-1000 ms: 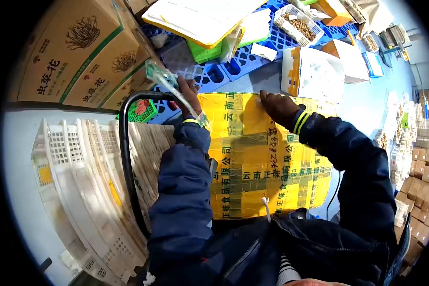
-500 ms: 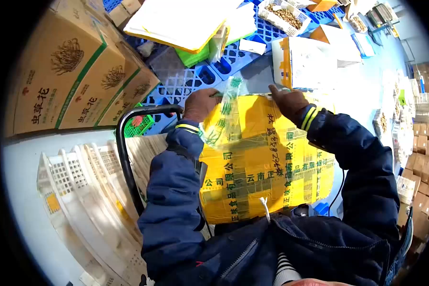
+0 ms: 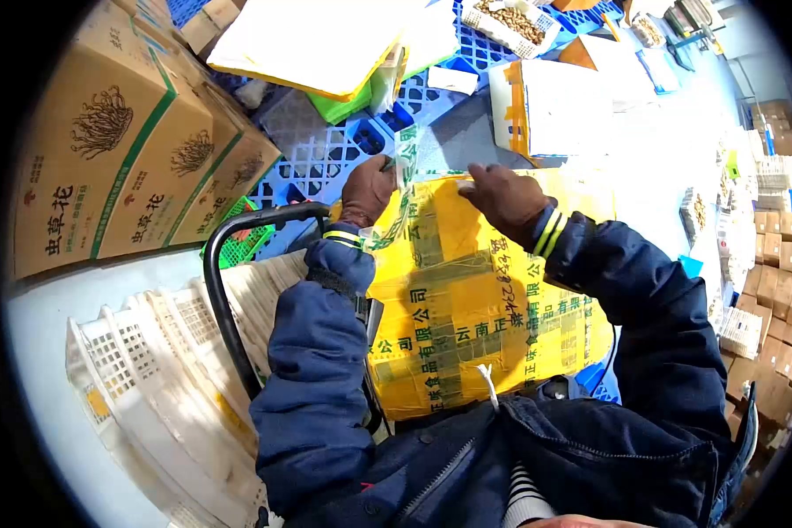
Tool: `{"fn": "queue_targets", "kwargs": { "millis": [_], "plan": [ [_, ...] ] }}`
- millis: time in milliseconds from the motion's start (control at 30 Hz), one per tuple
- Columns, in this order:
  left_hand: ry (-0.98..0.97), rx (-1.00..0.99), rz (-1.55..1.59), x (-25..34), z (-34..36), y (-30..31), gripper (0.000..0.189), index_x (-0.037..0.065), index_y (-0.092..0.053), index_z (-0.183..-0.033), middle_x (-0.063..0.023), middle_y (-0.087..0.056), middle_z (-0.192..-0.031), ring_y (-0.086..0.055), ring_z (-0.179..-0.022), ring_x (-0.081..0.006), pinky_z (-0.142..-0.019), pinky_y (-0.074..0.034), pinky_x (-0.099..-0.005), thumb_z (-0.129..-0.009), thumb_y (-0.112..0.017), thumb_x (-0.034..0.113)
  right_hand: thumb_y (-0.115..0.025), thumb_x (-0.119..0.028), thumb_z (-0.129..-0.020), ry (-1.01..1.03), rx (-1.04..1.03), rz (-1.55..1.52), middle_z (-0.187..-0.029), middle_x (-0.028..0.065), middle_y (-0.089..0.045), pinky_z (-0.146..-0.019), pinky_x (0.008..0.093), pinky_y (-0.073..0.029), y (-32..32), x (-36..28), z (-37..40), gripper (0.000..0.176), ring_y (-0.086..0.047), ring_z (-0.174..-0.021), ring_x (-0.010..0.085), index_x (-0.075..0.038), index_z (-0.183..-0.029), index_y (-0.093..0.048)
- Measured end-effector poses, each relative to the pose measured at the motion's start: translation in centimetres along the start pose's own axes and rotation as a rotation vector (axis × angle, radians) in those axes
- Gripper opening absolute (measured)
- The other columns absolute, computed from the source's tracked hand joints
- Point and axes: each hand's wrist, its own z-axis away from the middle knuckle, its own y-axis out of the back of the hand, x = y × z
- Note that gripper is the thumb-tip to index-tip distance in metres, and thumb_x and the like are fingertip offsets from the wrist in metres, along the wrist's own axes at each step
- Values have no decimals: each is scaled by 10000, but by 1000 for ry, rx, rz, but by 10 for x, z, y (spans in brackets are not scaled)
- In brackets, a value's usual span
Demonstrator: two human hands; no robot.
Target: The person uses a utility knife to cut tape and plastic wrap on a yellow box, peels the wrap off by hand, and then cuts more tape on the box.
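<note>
Head view: yellow taped carton [image 3: 480, 304] is set directly in front of the person's body; its support is mostly hidden, so what it rests on cannot be told. Printed clear tape strip [image 3: 406, 163] is pinched in left hand [image 3: 368, 189] near the carton's far left corner, loose end hanging twisted over the tape layers. Right hand [image 3: 509, 202] is placed over the far edge, right of the left hand, fingers curled, thumb and forefinger close together; whether anything is gripped there cannot be told.

Handling, judged: carton likely stiff-walled and bulky, weight unknown since contents are hidden. Top is glossy, probably slippery; best held by opposite lower edges, not by flat faces. Strip is light, limp, probably sticky, easily folded onto itself; best held by its ends, kept taut.

Around: left side is crowded by black bar [image 3: 220, 264] and nested white crates [image 3: 154, 387]; brown cartons [image 3: 106, 176] are stacked past them. Beyond the far edge, blue pallet [image 3: 321, 167] is seen, with white box [image 3: 559, 110] just past the far right corner.
</note>
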Motion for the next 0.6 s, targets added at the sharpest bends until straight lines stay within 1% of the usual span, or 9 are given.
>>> {"fn": "queue_targets", "kwargs": {
  "millis": [33, 200, 267, 333, 400, 433, 500, 567, 600],
  "plan": [
    [22, 2, 42, 1, 1, -1, 357, 35, -611, -881, -193, -603, -781, -556, -724, -384, -623, -424, -404, -821, -535, 378, -452, -323, -889, -6, -17, 11, -813, 188, -576, -626, 434, -472, -3, -2, -6, 301, -585, -739, 366, -27, -902, -503],
    [27, 1, 16, 2, 3, 0, 349, 28, -609, -888, -199, -604, -807, -565, -749, -382, -640, -430, -404, -829, -528, 363, -454, -283, -888, -2, -56, 78, -773, 180, -593, -598, 434, -473, -11, 0, -26, 265, -591, -681, 364, -27, -869, -516],
    [49, -18, 15, 3, 3, -1, 347, 25, -607, -892, -198, -608, -817, -570, -767, -382, -655, -432, -409, -829, -527, 356, -453, -281, -888, 54, -78, 30, -757, 179, -602, -598, 428, -476, -9, 1, -31, 267, -595, -686, 360, -25, -856, -525],
    [20, 46, -28, 6, 5, -1, 352, 20, -604, -887, -191, -609, -810, -568, -752, -375, -650, -424, -415, -832, -525, 359, -448, -283, -890, 182, -50, 71, -766, 181, -610, -603, 427, -480, -10, -1, -31, 275, -601, -697, 357, -17, -896, -517],
    [0, 43, 8, 6, 6, 2, 348, 19, -605, -895, -190, -611, -812, -570, -753, -372, -653, -426, -408, -832, -525, 352, -448, -267, -897, 78, -114, 132, -738, 156, -602, -516, 419, -464, -7, -8, -24, 250, -590, -619, 340, -43, -1003, -480],
    [14, 22, 9, 7, 6, 2, 350, 19, -606, -899, -193, -611, -813, -571, -759, -372, -657, -430, -408, -828, -529, 353, -445, -267, -892, 43, -145, 109, -775, 178, -615, -589, 438, -482, 0, -14, -23, 262, -608, -679, 356, -15, -952, -487],
    [31, 0, 8, 6, 6, 1, 352, 20, -608, -903, -196, -610, -815, -573, -766, -372, -662, -434, -407, -824, -533, 355, -441, -259, -895, 64, -108, 120, -752, 165, -607, -548, 433, -472, -6, -10, -25, 251, -599, -641, 345, -24, -979, -471],
    [-33, 83, -23, 1, 5, -1, 316, 23, -607, -879, -187, -609, -786, -574, -737, -353, -642, -430, -398, -817, -550, 328, -434, -233, -894, 171, 18, 142, -749, 170, -608, -511, 441, -459, -34, 17, -41, 240, -595, -611, 337, -20, -1002, -463],
    [-65, 120, -39, -3, 6, -2, 299, 25, -607, -867, -183, -608, -771, -575, -722, -343, -633, -428, -393, -813, -558, 315, -439, -222, -886, 24, -5, 264, -754, 174, -615, -528, 449, -462, -38, 28, -52, 225, -602, -625, 341, -17, -965, -487]
  ]
}}
